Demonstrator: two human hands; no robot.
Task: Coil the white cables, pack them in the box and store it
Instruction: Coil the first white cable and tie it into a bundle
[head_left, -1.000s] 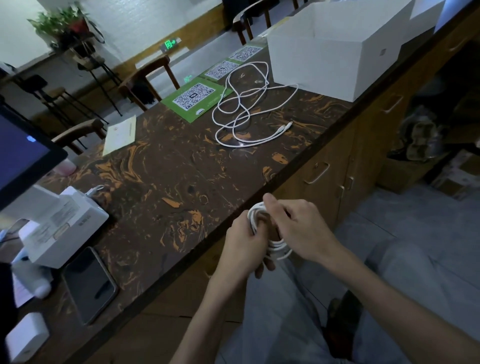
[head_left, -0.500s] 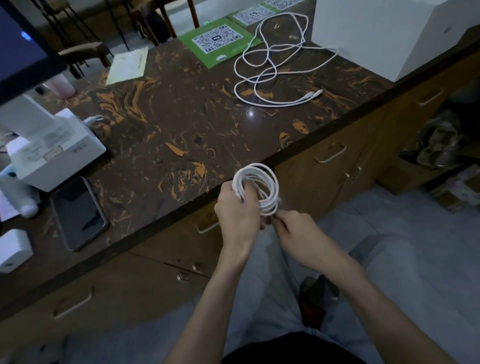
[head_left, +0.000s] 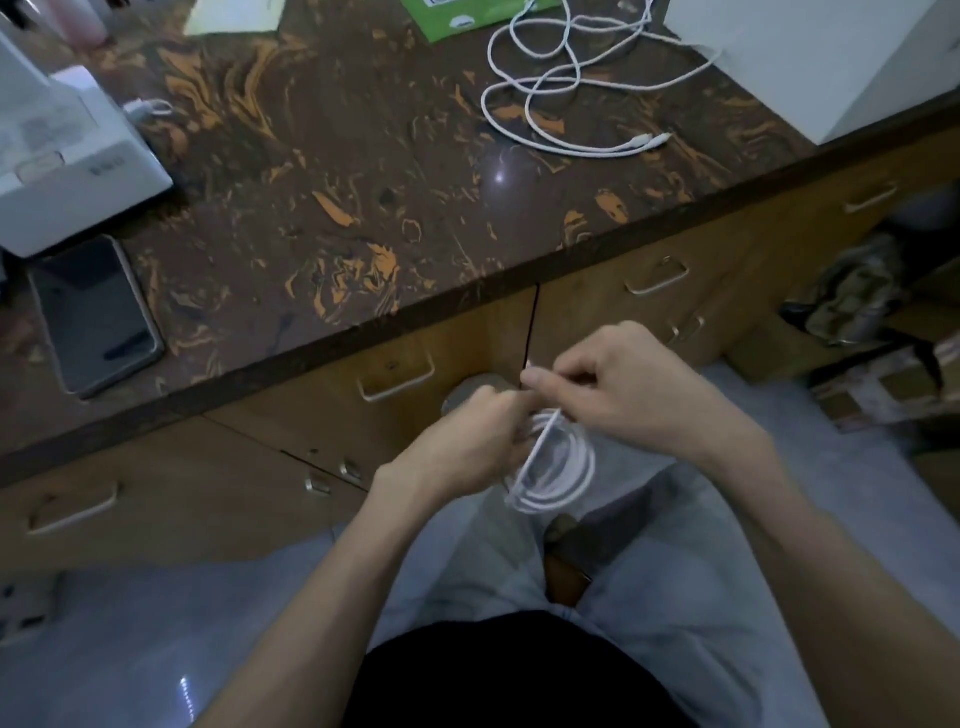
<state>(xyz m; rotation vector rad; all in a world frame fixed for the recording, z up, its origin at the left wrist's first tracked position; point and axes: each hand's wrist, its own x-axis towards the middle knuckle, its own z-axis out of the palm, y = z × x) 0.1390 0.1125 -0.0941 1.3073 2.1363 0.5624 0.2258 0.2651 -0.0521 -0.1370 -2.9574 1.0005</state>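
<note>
The coiled white cable (head_left: 558, 465) was motion-blurred, so its separate loops could not be counted, and its upper part was hidden behind the left hand (head_left: 467, 441) and right hand (head_left: 623, 389). The large white cardboard box (head_left: 810, 57) was cut off by the top and right edges. The loose white cable (head_left: 550, 93) on the dark marbled surface (head_left: 363, 182) ran past the top edge. The green printed card (head_left: 467, 18) showed only its lower corner, print unreadable. The white boxy device (head_left: 67, 156) was cropped at left, its label too blurred to read.
</note>
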